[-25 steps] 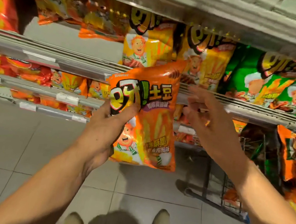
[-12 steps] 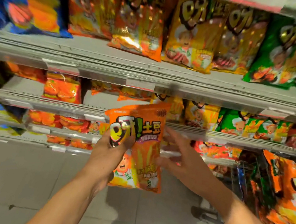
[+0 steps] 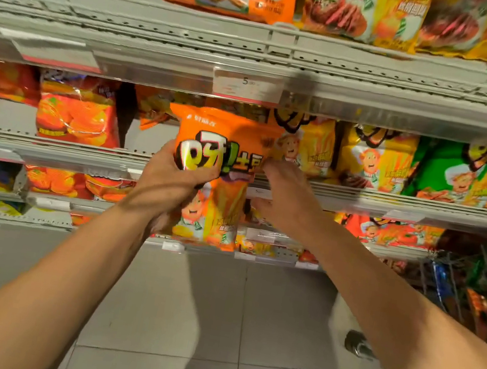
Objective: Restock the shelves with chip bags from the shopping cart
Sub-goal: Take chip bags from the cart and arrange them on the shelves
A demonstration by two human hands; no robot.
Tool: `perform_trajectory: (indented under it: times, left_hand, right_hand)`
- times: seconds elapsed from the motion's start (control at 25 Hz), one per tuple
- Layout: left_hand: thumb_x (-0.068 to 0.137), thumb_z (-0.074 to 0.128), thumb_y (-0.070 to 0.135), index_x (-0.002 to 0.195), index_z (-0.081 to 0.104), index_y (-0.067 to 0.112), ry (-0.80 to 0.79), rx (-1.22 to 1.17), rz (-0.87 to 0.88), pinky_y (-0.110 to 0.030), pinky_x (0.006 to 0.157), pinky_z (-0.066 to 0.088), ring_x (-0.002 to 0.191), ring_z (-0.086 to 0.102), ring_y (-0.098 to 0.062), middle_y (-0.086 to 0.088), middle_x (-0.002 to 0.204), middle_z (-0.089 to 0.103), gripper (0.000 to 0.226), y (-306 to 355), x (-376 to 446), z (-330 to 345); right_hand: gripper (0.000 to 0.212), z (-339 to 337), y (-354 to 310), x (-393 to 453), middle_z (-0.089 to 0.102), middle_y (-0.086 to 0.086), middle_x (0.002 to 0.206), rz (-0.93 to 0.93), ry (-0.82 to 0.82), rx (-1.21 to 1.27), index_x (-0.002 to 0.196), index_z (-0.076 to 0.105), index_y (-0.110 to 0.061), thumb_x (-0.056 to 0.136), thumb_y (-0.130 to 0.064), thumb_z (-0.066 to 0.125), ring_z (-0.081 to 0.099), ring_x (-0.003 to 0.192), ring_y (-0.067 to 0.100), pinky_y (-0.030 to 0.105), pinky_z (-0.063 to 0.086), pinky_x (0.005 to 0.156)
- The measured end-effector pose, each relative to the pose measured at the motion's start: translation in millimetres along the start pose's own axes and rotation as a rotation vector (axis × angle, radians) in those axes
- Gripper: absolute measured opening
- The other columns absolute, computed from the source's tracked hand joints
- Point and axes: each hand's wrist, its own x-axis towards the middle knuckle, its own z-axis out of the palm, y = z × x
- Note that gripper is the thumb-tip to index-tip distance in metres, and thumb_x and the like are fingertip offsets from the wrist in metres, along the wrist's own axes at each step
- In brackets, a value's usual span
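My left hand (image 3: 168, 185) grips an orange chip bag (image 3: 227, 137) by its left side, thumb across the front logo. The bag stands upright in front of the middle shelf (image 3: 392, 204), its top reaching into a gap between shelved bags. My right hand (image 3: 284, 197) is at the bag's right edge, fingers spread and touching it or nearly so. The shopping cart (image 3: 475, 285) shows at the right edge as dark wire with more bags inside.
Yellow bags (image 3: 376, 160) and green bags (image 3: 472, 179) fill the middle shelf to the right, and red-orange bags (image 3: 78, 113) stand to the left. An upper shelf (image 3: 256, 55) with a price tag hangs just above. Lower shelves hold more bags. Tiled floor lies below.
The view has closed in on the shelves. My left hand has lifted the orange bag up to the middle shelf, and my right hand has come against the bag's right edge.
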Motion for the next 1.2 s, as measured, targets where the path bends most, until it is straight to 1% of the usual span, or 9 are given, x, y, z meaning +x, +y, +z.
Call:
perform_trajectory:
  times: [0.12,0.32,0.52,0.68,0.76,0.84,0.96,1.08,1.2]
  left_hand:
    - [0.091,0.073,0.007,0.083,0.057,0.020,0.057,-0.101,0.051,-0.007,0.033,0.028,0.027,0.039,0.002,0.011,0.042,0.053,0.022,6.5,23.6,9.7]
    - [0.087,0.077,0.009,0.094,0.060,0.016,0.175,-0.224,0.140,-0.018,0.041,0.045,0.042,0.057,-0.004,0.001,0.068,0.067,0.020,28.3,80.9,21.8]
    - [0.089,0.077,0.021,0.091,0.063,0.008,0.026,-0.134,0.188,-0.029,0.047,0.037,0.045,0.040,-0.016,-0.019,0.070,0.049,0.019,10.3,103.2,27.9]
    - [0.089,0.073,0.022,0.080,0.055,0.015,-0.021,0.023,0.226,-0.028,0.046,0.041,0.040,0.043,-0.015,-0.004,0.055,0.050,0.021,-0.4,112.3,30.7]
    - [0.087,0.075,0.039,0.092,0.058,0.024,0.010,0.034,0.219,-0.033,0.062,0.053,0.064,0.063,-0.015,-0.004,0.080,0.066,0.024,-8.5,109.9,25.7]
    - [0.085,0.073,0.052,0.107,0.051,0.033,0.046,0.108,0.257,-0.026,0.079,0.055,0.091,0.064,-0.010,0.003,0.108,0.064,0.036,-23.4,106.2,14.8]
    - [0.091,0.074,0.037,0.114,0.049,0.018,0.017,0.169,0.260,-0.011,0.065,0.050,0.068,0.058,0.008,0.026,0.079,0.058,0.039,-36.3,112.6,9.8]
    - [0.090,0.077,0.026,0.123,0.057,-0.002,-0.026,0.141,0.187,-0.012,0.057,0.049,0.063,0.061,0.004,0.008,0.081,0.063,0.047,-32.0,129.3,7.5]
    - [0.089,0.077,0.034,0.130,0.057,0.003,-0.124,0.143,0.124,-0.013,0.062,0.054,0.080,0.050,0.006,-0.020,0.109,0.068,0.055,-27.4,131.8,-1.3]
  right_hand:
    - [0.080,7.3,9.6,6.4,0.032,0.010,0.157,-0.003,-0.010,-0.181,0.154,0.031,-0.018,0.088,-0.042,0.070,0.023,0.148,0.032,0.055,0.028,0.118]
    - [0.088,16.1,21.7,7.3,0.003,0.015,0.167,0.004,-0.007,-0.280,0.160,0.017,-0.024,0.091,-0.053,0.063,0.002,0.154,0.038,0.059,0.016,0.123]
    - [0.090,28.1,23.5,7.3,-0.002,0.013,0.168,0.037,-0.043,-0.246,0.161,0.006,-0.030,0.092,-0.053,0.060,0.000,0.153,0.041,0.060,0.008,0.124]
    - [0.093,33.6,21.5,6.8,-0.005,0.016,0.168,0.031,-0.038,-0.310,0.160,0.000,-0.030,0.092,-0.057,0.057,0.000,0.153,0.044,0.064,0.008,0.122]
    - [0.097,35.6,21.8,4.4,-0.009,0.018,0.168,0.027,-0.058,-0.351,0.160,-0.005,-0.030,0.092,-0.060,0.056,-0.003,0.153,0.045,0.065,0.006,0.121]
    - [0.100,37.0,21.8,3.1,-0.010,0.019,0.168,0.023,-0.071,-0.367,0.160,-0.009,-0.031,0.091,-0.061,0.056,-0.003,0.153,0.046,0.066,0.004,0.121]
    - [0.102,36.0,20.6,6.3,0.001,0.020,0.167,0.013,-0.037,-0.361,0.157,-0.017,-0.036,0.090,-0.064,0.056,0.005,0.152,0.047,0.067,0.009,0.120]
    - [0.101,34.8,16.6,11.9,0.010,0.021,0.163,0.017,-0.036,-0.374,0.156,-0.015,-0.040,0.089,-0.065,0.057,0.013,0.149,0.047,0.068,0.017,0.118]
    - [0.096,37.3,13.4,12.9,0.007,0.021,0.163,0.036,-0.054,-0.421,0.156,-0.013,-0.042,0.091,-0.066,0.054,0.012,0.149,0.049,0.070,0.017,0.117]
